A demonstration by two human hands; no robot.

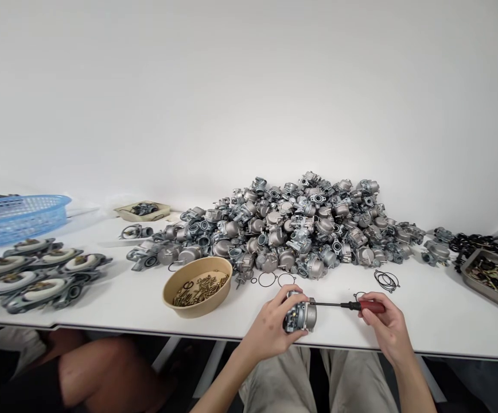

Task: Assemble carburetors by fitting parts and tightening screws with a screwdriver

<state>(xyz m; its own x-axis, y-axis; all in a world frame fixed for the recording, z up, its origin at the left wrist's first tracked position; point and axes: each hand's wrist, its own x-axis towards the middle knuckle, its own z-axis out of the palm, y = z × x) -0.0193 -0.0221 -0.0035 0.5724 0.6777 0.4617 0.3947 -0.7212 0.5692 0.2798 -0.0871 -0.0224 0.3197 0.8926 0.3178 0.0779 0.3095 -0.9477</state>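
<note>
Near the table's front edge, my left hand is closed around a grey metal carburetor, which lies on its side with its round bowl turned right. My right hand grips the red handle of a screwdriver. Its dark shaft points left, and the tip meets the upper edge of the carburetor's bowl; the exact contact is too small to make out. Black rubber gasket rings lie on the table beyond my right hand, and two more sit behind my left hand.
A large pile of carburetors rises at the back. A tan bowl of small brass parts stands left of my hands. Further left are several flat parts with white rings and a blue basket. A metal tray of small parts stands right. Another person's knee shows below left.
</note>
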